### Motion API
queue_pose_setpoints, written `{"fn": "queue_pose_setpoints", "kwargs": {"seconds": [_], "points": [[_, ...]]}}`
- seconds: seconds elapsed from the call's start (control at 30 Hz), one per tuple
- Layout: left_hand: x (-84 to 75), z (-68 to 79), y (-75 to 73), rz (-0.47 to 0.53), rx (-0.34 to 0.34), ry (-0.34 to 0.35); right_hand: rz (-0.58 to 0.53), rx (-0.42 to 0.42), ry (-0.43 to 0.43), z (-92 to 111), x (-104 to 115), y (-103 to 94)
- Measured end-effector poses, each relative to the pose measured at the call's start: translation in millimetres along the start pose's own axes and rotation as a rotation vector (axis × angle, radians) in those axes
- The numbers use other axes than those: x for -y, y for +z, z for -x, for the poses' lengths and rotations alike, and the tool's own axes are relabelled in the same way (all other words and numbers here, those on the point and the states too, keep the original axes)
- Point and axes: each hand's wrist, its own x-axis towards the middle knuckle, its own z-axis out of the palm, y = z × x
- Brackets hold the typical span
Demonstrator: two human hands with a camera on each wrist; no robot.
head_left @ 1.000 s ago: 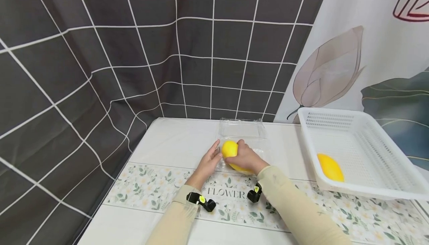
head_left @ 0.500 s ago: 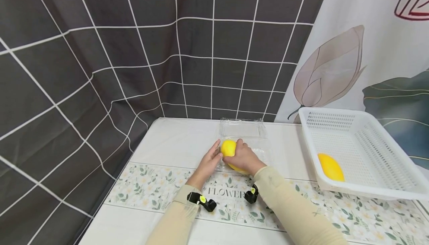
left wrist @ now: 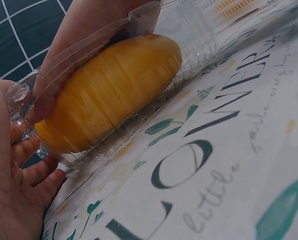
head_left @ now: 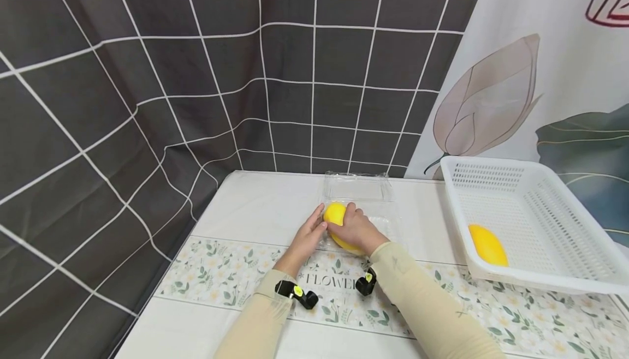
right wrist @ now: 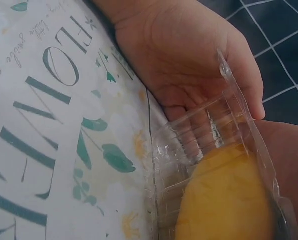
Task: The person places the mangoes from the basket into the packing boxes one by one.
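Note:
In the head view my right hand (head_left: 361, 231) grips a yellow mango (head_left: 336, 214) from above. The mango lies lengthwise inside a clear plastic clamshell box (left wrist: 199, 37), as the left wrist view shows. The box's lid (head_left: 357, 188) is folded back toward the curtain. My left hand (head_left: 303, 243) is at the box's left end, its fingers mostly straight and touching the outer wall. Through the clear plastic, the right wrist view shows fingers (right wrist: 191, 132) of that hand. My right palm and fingertips are partly hidden behind the fruit and the box wall.
A white perforated basket (head_left: 575, 217) stands to the right, with another yellow mango (head_left: 488, 245) in its near left corner. The white table (head_left: 265, 201) carries a floral cloth strip lettered FLOWER. A dark grid curtain (head_left: 295, 64) hangs directly behind.
My right hand and forearm have shifted very slightly left, and the mango under that hand is tilted a little differently. The left hand and the box stay nearly in place.

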Motion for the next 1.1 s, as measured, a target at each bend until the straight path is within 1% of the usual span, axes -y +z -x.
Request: {"fn": "queue_pose_setpoints", "kwargs": {"seconds": [0.33,0.47,0.67,0.8,0.87,0.93,1.03,1.1], "points": [[-2.3,-0.3,-2.1,0.021,0.009,0.035,-0.021,0.001,0.014,-1,1,-0.9],[-1.9,-0.2,-1.9,0.019,0.013,0.026,-0.029,0.014,0.025,-2,1,-1.7],[-1.5,-1.0,-2.7,-0.007,-0.003,0.014,-0.072,-0.007,0.032,-5,0,-2.1],[-0.6,-0.6,-3.3,-0.008,-0.009,0.002,-0.08,-0.012,0.033,-2,0,-4.9],[0.3,0.0,-3.2,-0.015,-0.007,-0.002,-0.067,-0.022,0.027,2,1,-9.0],[0.4,0.6,-3.1,-0.026,-0.005,0.003,-0.056,-0.035,0.011,5,1,-17.5],[0.0,0.8,-2.2,-0.037,-0.003,0.012,-0.022,-0.062,-0.022,8,2,-36.8],[-1.1,1.1,-1.6,-0.036,-0.004,0.017,-0.018,-0.073,-0.049,9,2,-53.9]]}}
